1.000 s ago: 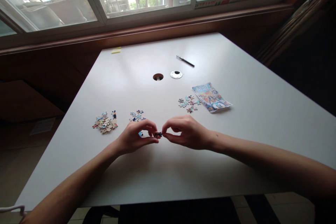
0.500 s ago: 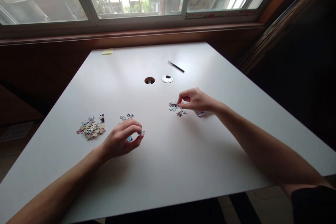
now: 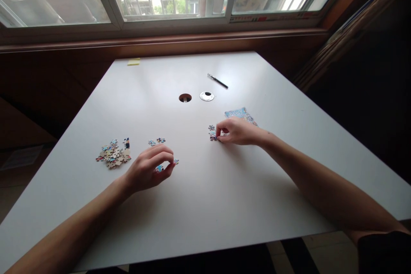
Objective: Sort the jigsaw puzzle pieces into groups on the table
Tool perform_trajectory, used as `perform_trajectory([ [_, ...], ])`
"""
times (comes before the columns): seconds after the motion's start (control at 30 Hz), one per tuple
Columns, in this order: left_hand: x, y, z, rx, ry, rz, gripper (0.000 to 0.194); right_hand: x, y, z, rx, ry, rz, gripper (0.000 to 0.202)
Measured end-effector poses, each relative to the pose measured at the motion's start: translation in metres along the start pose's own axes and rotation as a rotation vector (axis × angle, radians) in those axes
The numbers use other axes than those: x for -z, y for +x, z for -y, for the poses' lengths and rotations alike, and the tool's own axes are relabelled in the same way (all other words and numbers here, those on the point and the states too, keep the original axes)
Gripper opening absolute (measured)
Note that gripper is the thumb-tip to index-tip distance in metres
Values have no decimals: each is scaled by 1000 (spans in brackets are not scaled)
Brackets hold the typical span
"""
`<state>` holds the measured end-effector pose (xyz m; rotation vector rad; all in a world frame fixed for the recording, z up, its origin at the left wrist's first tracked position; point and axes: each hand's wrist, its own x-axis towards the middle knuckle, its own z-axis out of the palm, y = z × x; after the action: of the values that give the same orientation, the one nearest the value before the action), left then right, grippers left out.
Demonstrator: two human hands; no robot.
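Note:
My left hand is low over the table, with index finger and thumb pinched at a small jigsaw puzzle piece. Several more pieces show through the gap between its fingers and just beyond its knuckles. My right hand pinches a dark-patterned puzzle piece at the near edge of a small cluster. One loose bluish piece lies behind that spot; others are partly covered by the fingers. A blue printed picture packet lies flat behind my right hand, which hides its near part.
A heap of puzzle pieces, many backside up, lies at the left of the white table. Farther back are a round cable hole, its metal cover, a pen and a yellow sticky note. A window is behind.
My right hand has come down and nearer with its puzzle piece, uncovering more of the blue packet. My left hand has stayed in place while its finger and thumb have closed together.

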<state>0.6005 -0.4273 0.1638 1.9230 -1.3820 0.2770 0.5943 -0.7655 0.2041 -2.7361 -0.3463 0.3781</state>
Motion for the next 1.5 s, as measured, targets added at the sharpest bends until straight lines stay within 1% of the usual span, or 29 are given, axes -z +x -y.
perform_trajectory([
  [0.13,0,0,1,-18,-1,-10,24,0,-1,2,6,-30,-7,13],
  [0.23,1,0,3,-32,19,1,22,0,-1,3,7,-43,-5,14],
  [0.33,12,-1,15,-31,120,18,14,0,-2,3,9,-54,-11,14],
  [0.4,30,-3,30,41,265,4,8,0,-2,2,16,-65,-18,15],
  [0.47,53,-9,49,222,470,-76,3,0,-1,2,22,-77,-22,15],
  [0.5,67,-14,60,321,559,-102,5,-1,-1,1,21,-84,-23,15],
  [0.53,80,-20,70,405,635,-98,9,-1,0,1,20,-92,-21,16],
  [0.57,93,-27,78,472,672,-58,12,-2,0,0,17,-101,-20,17],
  [0.63,114,-39,91,550,649,57,15,-3,1,-1,13,-114,-16,18],
  [0.7,125,-46,95,578,592,155,18,-3,2,-1,14,-112,-20,19],
  [0.77,128,-47,95,581,555,205,19,-2,3,0,9,-100,-33,20],
  [0.9,120,-40,88,560,501,260,22,-1,3,3,-6,-87,-58,23],
  [1.0,117,-38,87,546,435,261,27,-2,3,4,-4,-87,-67,22],
  [1.13,116,-40,90,539,384,245,30,-4,2,2,8,-75,-67,22],
  [1.33,116,-41,90,555,363,290,31,-4,1,3,17,-65,-54,22],
  [1.5,114,-41,92,589,399,334,33,-4,0,3,44,-46,-49,21],
])
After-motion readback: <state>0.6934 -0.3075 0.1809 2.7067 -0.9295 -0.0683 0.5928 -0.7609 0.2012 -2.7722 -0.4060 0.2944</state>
